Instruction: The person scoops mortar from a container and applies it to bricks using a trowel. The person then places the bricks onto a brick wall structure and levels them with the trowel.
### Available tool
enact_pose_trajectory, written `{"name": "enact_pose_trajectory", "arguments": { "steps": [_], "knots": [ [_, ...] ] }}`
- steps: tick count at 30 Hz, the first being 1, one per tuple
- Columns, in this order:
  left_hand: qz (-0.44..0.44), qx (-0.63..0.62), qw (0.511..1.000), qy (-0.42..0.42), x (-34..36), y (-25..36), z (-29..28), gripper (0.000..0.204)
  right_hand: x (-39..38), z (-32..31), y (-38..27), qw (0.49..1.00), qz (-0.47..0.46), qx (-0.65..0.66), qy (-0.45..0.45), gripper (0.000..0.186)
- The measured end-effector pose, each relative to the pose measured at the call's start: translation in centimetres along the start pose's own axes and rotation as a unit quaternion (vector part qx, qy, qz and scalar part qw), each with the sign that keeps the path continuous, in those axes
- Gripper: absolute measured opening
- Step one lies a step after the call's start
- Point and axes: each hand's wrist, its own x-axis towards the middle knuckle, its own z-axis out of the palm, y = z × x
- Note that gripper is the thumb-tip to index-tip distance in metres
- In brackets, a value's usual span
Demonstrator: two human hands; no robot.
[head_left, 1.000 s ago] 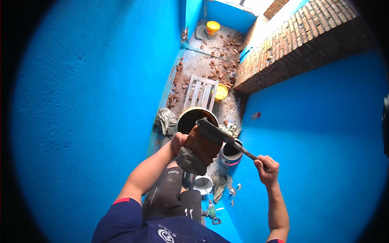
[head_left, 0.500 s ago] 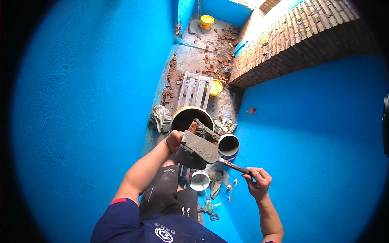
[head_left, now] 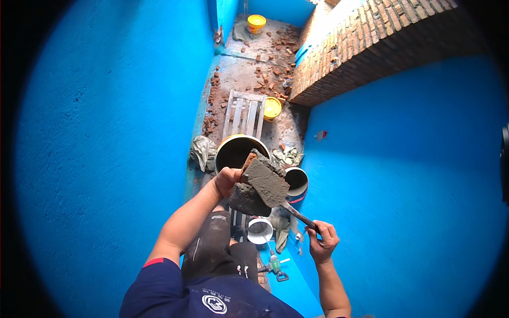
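Note:
My left hand (head_left: 227,181) is closed on the near-left end of a reddish brick (head_left: 247,161), its face and edges coated in wet grey mortar (head_left: 266,183). In my right hand (head_left: 323,241) is the handle of a trowel (head_left: 300,215), gripped between thumb and fingers. The trowel's neck reaches up and left to the brick's lower right corner. A darker grey, mortar-covered mass (head_left: 249,200) lies just under the brick; whether it is the trowel blade or a lump of mortar I cannot tell. Both are held in the air, above a large dark-mouthed bucket (head_left: 233,152).
A second bucket (head_left: 297,181) stands at the right, a white bucket (head_left: 260,231) and green power mixer (head_left: 275,264) below it. Ahead are a slatted wooden bench (head_left: 245,114), yellow buckets (head_left: 272,107) and scattered brick pieces. Blue walls (head_left: 122,148) flank me; bare brickwork (head_left: 366,47) is upper right.
My right hand and the trowel have moved left and slightly down. The smooth grey face over the brick now looks rougher and more upright, and my view has shifted slightly.

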Motion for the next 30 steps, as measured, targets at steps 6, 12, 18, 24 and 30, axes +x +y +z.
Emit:
{"name": "enact_pose_trajectory", "arguments": {
  "steps": [6, 12, 18, 24, 30],
  "knots": [
    [-0.028, -0.002, 0.999, 0.026, 0.3, -1.0, 0.2, 0.073, -3.4, -0.9, 0.8, 0.999, 0.006, -0.045, 0.026, 0.018],
    [-0.043, 0.047, 0.994, 0.089, 0.4, -1.7, 1.1, 0.078, -9.6, -4.0, 0.9, 0.992, 0.114, -0.030, 0.047, 0.020],
    [-0.026, 0.096, 0.985, 0.139, 4.1, -5.6, 7.3, 0.108, -20.1, -5.8, -1.7, 0.955, 0.272, 0.018, 0.115, 0.022],
    [-0.055, 0.133, 0.981, 0.130, 9.3, -13.8, 11.4, 0.110, -30.2, -3.9, -7.2, 0.856, 0.377, 0.194, 0.296, 0.026],
    [-0.197, 0.155, 0.968, -0.014, 16.8, -29.0, 18.2, 0.109, -36.5, -3.3, -13.9, 0.745, 0.472, 0.178, 0.437, 0.017]
  ]
}}
